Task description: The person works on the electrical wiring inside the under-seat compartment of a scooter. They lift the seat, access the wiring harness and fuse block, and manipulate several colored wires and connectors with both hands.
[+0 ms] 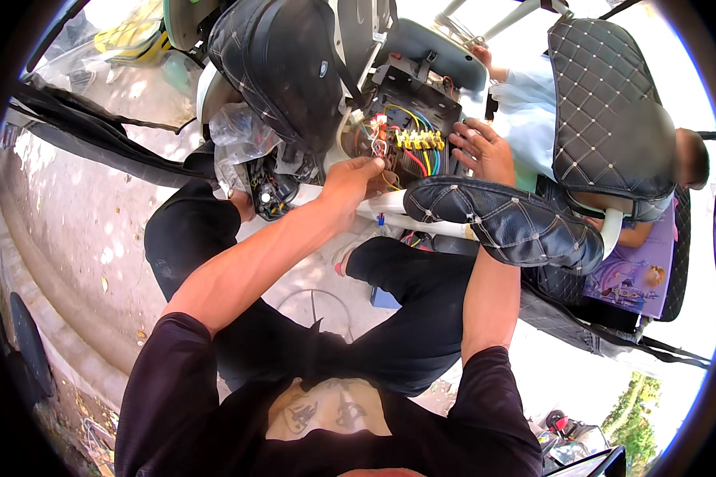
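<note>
An open compartment in a vehicle's seat area lies in front of me, with a ribbed black controller box (pixel 447 162) inside. Along it runs a yellow terminal block (pixel 419 140), joined to red, yellow, blue and green cables. At the compartment's left side, my left hand (pixel 355 184) has its thumb and fingers pinched on a thin wire beside a red-and-white connector (pixel 379 126); the fingertips are partly hidden. Just right of the terminal block, my right hand (pixel 487 153) has its fingers apart and holds nothing I can see. Its wrist passes behind a quilted black armrest (pixel 505 221).
A black padded seat (pixel 274 67) is tipped up at the compartment's left. Clear plastic bags (pixel 243 133) lie below it. Another person in light blue clothing (pixel 527 107) sits at the right against a quilted backrest (pixel 605 103). A purple picture book (pixel 635 274) rests nearby.
</note>
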Tool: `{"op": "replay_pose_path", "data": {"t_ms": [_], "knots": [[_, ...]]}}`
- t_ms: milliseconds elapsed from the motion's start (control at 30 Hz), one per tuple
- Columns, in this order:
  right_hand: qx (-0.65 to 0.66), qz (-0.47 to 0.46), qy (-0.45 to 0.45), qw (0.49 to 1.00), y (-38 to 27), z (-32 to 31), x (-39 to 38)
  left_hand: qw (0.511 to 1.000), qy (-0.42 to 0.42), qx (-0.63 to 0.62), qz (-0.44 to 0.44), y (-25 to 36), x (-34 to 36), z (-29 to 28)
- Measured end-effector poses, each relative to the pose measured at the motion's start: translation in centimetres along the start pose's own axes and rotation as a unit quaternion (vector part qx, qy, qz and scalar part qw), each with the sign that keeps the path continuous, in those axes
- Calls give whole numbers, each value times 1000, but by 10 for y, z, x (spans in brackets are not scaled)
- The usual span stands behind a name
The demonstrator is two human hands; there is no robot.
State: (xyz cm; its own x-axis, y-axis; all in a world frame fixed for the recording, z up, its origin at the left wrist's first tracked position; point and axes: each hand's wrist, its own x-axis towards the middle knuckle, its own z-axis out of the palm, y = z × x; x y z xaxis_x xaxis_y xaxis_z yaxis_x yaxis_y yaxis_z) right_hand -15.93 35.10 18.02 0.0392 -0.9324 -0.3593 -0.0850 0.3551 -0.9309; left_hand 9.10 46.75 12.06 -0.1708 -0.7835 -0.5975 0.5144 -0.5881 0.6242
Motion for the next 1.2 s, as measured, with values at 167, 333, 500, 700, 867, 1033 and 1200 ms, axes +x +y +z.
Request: {"op": "replay_pose_path", "data": {"t_ms": [167, 333, 500, 700, 867, 1033, 1200], "knots": [[88, -25, 14, 996, 7, -16, 3, 998, 3, 48, 41, -3, 3, 2], [202, -67, -26, 977, 21, -1, -39, 994, 3, 79, 78, -7, 11, -17], [-461, -304, -5, 834, 34, -76, -2, 994, -28, 56, 94, -9, 7, -1], [-414, -413, -43, 810, 34, -38, -26, 994, -24, 82, 67, -7, 6, -11], [71, -67, -88, 991, 48, -31, -11, 998, -13, 34, 44, -5, 0, 3], [87, 114, -53, 988, 22, 0, 2, 998, -28, 48, 34, -7, -2, -1], [32, 116, -77, 990, 9, 8, -6, 999, 5, 48, 20, -10, -2, 2]]}}
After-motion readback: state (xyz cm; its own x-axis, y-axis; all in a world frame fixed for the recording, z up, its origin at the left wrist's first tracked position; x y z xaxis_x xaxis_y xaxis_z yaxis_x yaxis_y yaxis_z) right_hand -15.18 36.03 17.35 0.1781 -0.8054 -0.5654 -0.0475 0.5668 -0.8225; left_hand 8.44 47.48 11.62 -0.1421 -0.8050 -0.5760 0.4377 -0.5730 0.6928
